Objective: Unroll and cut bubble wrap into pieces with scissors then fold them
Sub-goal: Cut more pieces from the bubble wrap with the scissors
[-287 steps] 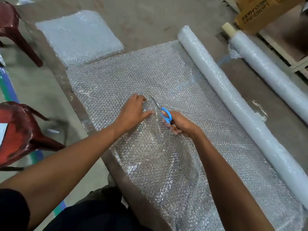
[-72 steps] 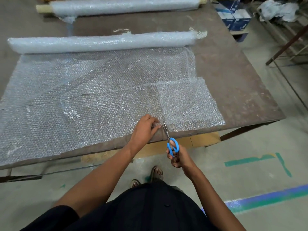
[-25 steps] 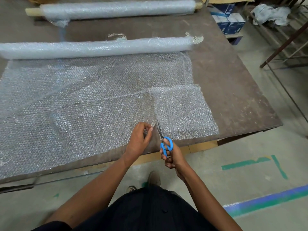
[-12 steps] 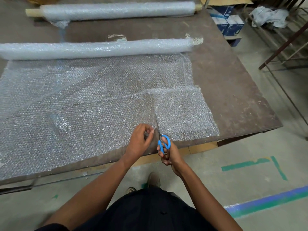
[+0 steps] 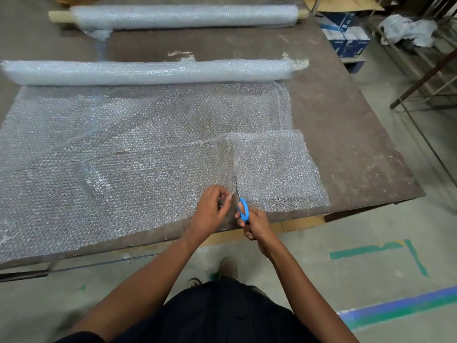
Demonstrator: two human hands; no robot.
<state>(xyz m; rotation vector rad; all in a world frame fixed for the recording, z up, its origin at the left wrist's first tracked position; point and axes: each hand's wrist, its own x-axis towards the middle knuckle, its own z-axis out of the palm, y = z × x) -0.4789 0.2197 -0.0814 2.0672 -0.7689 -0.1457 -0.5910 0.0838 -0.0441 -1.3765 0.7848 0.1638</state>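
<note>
- Head cam, starting closest: the person stands at the near edge of the bench (image 5: pixel 358 134), both arms reaching forward over it.
- Right hand (image 5: pixel 256 222) is curled round the blue handles of the scissors (image 5: pixel 241 203), blades pointing away from the body and already biting into the near edge of the bubble wrap sheet (image 5: pixel 123 169).
- Left hand (image 5: pixel 210 209) sits just left of the blades, fingertips pinching the wrap's edge, looks like it's keeping the sheet taut right beside the cut.
- So the key bit: the cut line runs straight away from the right hand toward the roll (image 5: pixel 148 71), crossways to the roll's long axis. Right hand drives, left hand is the nearer one to the uncut stretch.
- Right of the blades there's a squarish doubled-looking patch (image 5: pixel 272 169) lying on the sheet, touching the cut line.
- Sheet spreads wide to the left and is joined to the roll at its far side.
- Further back, a second roll (image 5: pixel 183 16) on a cardboard core lies parallel at the far edge.
- Guess: early in this cut, folding not yet begun.
</note>
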